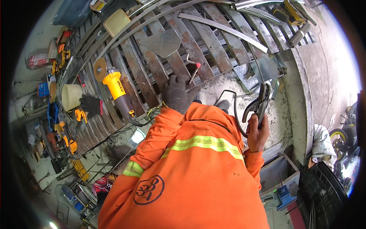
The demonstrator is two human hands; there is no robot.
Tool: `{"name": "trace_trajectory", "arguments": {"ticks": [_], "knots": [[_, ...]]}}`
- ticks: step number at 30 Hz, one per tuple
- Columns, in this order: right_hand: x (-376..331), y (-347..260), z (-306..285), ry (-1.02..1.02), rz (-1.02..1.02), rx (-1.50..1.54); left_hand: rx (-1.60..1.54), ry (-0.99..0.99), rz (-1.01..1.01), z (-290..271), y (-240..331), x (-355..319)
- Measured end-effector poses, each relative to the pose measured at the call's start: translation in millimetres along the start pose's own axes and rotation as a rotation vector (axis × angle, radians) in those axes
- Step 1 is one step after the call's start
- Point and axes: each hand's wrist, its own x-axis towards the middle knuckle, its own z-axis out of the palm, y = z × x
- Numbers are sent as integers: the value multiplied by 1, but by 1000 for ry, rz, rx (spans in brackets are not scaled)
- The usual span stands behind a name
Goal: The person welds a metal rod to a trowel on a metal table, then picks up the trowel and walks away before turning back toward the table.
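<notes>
In my bare right hand (257,133) is a black welding electrode holder (261,102), my fingers wrapped round its handle. A thin rod (257,66) extends from its jaws toward the bench, and its black cable (235,110) loops down beside my hand. My left hand (176,93), in a dark grey glove, is at the near edge of the slatted steel bench (146,78); its fingers are foreshortened and their grip is unclear. Just beyond it lies a bent metal rod with a red piece (198,65). Left of this hand, a yellow angle grinder (115,84) rests on the slats.
A flat metal plate (162,42) and a long metal strip (225,28) lie across the bench. At left are a pale bucket (71,96) and a loose dark glove (90,106). A low concrete wall (301,95) stands at right, with a motorcycle (345,133) beyond.
</notes>
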Motion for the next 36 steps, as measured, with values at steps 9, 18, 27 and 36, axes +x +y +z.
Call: {"name": "trace_trajectory", "arguments": {"ticks": [9, 18, 27, 36], "knots": [[6, 2, -10, -19, -4, 27, 150, 12, 89, 13, 8, 2], [14, 7, -19, -22, -4, 42, 173, 50, 73, 18, 4, 11], [18, 10, -24, -40, -11, 42, 208, -46, 41, 15, 15, 11], [20, 4, -25, -16, -12, 46, 227, -205, -147, 10, 17, 9]]}}
